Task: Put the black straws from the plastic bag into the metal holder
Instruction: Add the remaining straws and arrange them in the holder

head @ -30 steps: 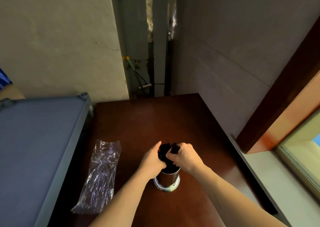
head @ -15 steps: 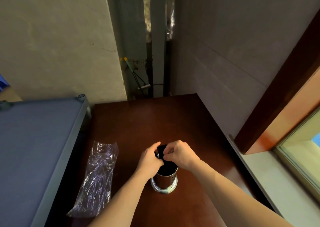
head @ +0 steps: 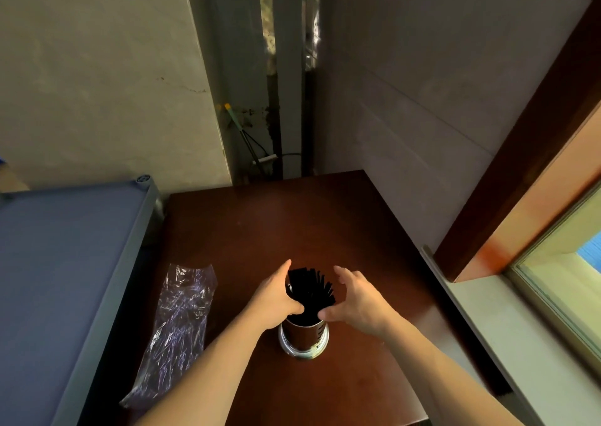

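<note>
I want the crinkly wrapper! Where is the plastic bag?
The plastic bag lies flat on the brown table, left of the metal holder, beside the grey shelf.

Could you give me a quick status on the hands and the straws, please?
Left hand and right hand open, cupping the straws. Straws upright in the holder, fanned out. Bag flat on the table, nothing blocking.

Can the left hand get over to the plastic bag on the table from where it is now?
Probably yes. The left hand is at the black straws in the metal holder, and the plastic bag lies flat to its left with only bare table between.
</note>
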`<state>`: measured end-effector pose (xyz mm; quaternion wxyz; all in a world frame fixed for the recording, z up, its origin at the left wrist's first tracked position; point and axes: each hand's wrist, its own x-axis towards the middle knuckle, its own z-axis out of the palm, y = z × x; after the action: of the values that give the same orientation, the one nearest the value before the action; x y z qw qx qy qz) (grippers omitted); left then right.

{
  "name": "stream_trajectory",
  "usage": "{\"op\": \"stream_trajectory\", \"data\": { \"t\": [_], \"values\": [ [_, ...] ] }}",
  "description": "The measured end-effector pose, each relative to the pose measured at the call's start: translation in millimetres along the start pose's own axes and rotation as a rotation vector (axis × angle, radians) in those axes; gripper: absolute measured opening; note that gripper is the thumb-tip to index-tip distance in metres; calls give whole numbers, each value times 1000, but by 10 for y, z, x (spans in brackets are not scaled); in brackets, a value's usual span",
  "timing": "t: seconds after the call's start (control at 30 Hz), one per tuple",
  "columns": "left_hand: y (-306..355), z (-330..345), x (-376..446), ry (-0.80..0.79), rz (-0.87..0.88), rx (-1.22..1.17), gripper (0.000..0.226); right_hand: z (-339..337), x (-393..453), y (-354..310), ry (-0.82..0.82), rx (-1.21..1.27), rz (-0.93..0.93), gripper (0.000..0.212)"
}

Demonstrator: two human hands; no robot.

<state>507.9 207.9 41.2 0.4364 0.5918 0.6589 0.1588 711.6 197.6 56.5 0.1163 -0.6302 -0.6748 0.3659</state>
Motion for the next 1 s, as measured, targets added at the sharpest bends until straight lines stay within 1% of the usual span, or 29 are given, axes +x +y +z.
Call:
{"op": "stream_trajectory", "data": {
  "t": [0.03,0.1,0.2,0.3,0.4,0.53,0.67,0.77,0.87,1.0],
  "values": [
    [16,6,3,-14,17,46,112,55,-4,18,-22,1,16,113],
    [60,39,17,-33,51,120,116,153,22,38,-15,2,17,112],
    [124,114,40,-2,68,194,116,225,95,32,53,-28,-9,103],
    [133,164,61,54,73,180,109,205,165,7,92,-50,-30,86],
    [109,181,61,106,62,112,96,168,211,-27,123,-40,-61,57],
    [109,166,36,213,32,55,79,164,253,-53,162,4,-88,40],
    [128,172,2,241,51,40,63,158,273,-100,133,42,-105,23],
    [186,142,-27,267,87,54,48,143,314,-154,113,60,-126,13],
    [266,75,-49,277,121,140,28,101,361,-229,83,26,-155,9],
    [351,2,-28,248,116,311,22,25,423,-350,31,-72,-205,8]
  ]
}}
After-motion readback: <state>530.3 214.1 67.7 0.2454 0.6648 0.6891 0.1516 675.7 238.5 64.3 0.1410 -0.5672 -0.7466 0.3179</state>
